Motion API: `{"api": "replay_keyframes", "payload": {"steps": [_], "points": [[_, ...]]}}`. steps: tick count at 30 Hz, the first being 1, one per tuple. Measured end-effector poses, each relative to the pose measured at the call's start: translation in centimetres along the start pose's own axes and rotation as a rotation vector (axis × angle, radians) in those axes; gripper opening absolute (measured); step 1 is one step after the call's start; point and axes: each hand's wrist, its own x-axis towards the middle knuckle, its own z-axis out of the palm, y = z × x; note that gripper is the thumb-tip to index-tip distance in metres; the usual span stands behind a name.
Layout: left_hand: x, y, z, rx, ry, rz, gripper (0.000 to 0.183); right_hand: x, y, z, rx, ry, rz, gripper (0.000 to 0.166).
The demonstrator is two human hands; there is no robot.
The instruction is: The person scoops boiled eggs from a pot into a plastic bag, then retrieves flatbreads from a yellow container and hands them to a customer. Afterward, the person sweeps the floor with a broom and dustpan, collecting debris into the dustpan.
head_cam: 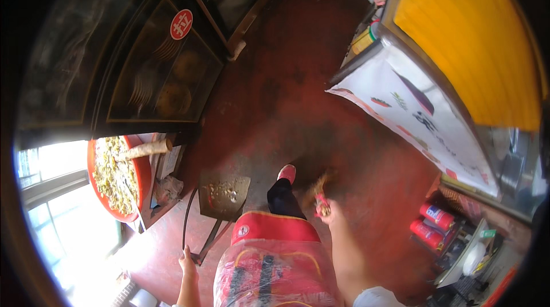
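Observation:
My left hand [187,261] grips the thin dark handle of a metal dustpan [224,193], which holds pale scraps and litter low over the floor. My right hand [330,214] is closed around a short hand broom [318,191]; its handle looks bound in red, and its brown bristles are blurred near the floor. Dustpan and broom are apart, on either side of my dark trouser leg [282,198] and pink shoe [286,173]. A red apron [277,227] with a clear plastic cover hangs in front of me.
Dark glass-fronted cabinets [159,70] stand at left, above a red basin [146,178] of chopped food with a wooden stick. At right are a counter with a printed white cloth [412,109], a yellow surface [468,40] and red fire extinguishers [437,216]. The floor [266,79] is red, with dark patches.

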Motion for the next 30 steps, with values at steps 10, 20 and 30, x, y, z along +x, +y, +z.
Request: {"api": "replay_keyframes", "payload": {"steps": [10, 20, 30], "points": [[-1.6, 11.5, 11.6, -0.228, 0.067, -0.163, 0.045, 5.4, -17.4, 26.9, -0.176, -0.046, -0.062, 0.012], [-0.4, 21.4, 18.3, -0.176, 0.085, -0.358, 0.045, 5.6, -32.7, 53.4, 0.034, -0.211, -0.202, 0.010], [3.7, 26.5, 19.7, -0.142, 0.029, -0.447, 0.046, 3.7, -41.7, 52.0, -0.146, 0.144, -0.365, 0.012]]}}
